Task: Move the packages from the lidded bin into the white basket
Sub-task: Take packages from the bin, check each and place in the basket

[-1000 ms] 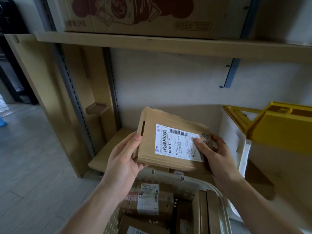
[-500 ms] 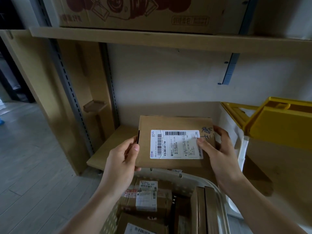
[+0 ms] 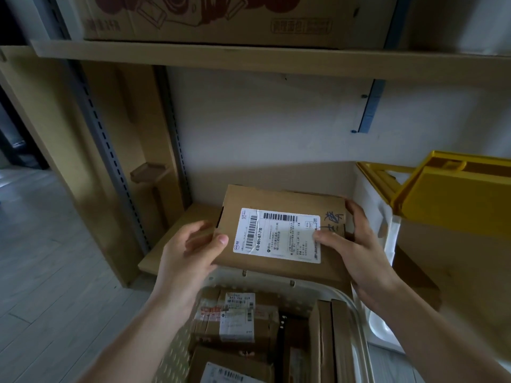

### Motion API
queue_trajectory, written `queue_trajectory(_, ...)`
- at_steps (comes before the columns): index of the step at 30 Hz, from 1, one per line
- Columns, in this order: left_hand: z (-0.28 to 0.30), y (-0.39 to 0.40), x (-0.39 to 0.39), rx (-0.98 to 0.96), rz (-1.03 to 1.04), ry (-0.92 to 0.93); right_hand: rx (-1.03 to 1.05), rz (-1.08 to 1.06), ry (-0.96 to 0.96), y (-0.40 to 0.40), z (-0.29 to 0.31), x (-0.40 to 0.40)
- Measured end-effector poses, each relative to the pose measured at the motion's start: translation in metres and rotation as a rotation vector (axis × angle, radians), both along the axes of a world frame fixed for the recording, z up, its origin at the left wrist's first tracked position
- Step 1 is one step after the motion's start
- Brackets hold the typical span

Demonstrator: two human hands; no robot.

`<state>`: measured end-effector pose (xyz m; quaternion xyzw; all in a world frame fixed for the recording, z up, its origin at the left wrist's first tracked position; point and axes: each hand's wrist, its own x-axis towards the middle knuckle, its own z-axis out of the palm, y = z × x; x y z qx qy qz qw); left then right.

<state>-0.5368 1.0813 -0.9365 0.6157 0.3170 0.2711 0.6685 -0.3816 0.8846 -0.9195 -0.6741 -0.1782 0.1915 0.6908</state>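
You hold a flat brown cardboard package (image 3: 279, 236) by its left and right edges, label side up and roughly level, just above the far rim of the white perforated plastic basket (image 3: 356, 313). Its white shipping label (image 3: 278, 234) carries barcodes and the number 413-801-67-710, with blue handwriting at the label's 3 o'clock. The basket sits at your 6 o'clock and already holds several brown cardboard packages (image 3: 237, 319), some flat, two standing on edge at its right. The white bin with its raised yellow lid (image 3: 453, 194) stands at your 3 o'clock.
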Motion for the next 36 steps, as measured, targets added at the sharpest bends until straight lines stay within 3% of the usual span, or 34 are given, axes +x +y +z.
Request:
queue_trajectory(4,0.005,-0.002,0.005,-0.396,0.077,-0.259,0.084,-0.083,0.091,0.005,0.002,-0.007)
queue_trajectory(7,0.006,-0.012,0.008,-0.485,0.042,-0.340,0.111,-0.143,0.091,0.012,0.002,-0.017)
queue_trajectory(15,-0.002,-0.033,0.012,-0.279,0.074,-0.216,0.158,-0.166,0.010,0.026,-0.001,-0.042)
queue_trajectory(23,-0.004,-0.034,0.008,-0.069,0.015,-0.149,-0.067,-0.067,-0.199,0.026,-0.010,-0.043)
queue_trajectory(36,-0.005,-0.035,0.008,0.016,-0.058,-0.164,-0.014,-0.023,-0.034,0.023,-0.006,-0.043)
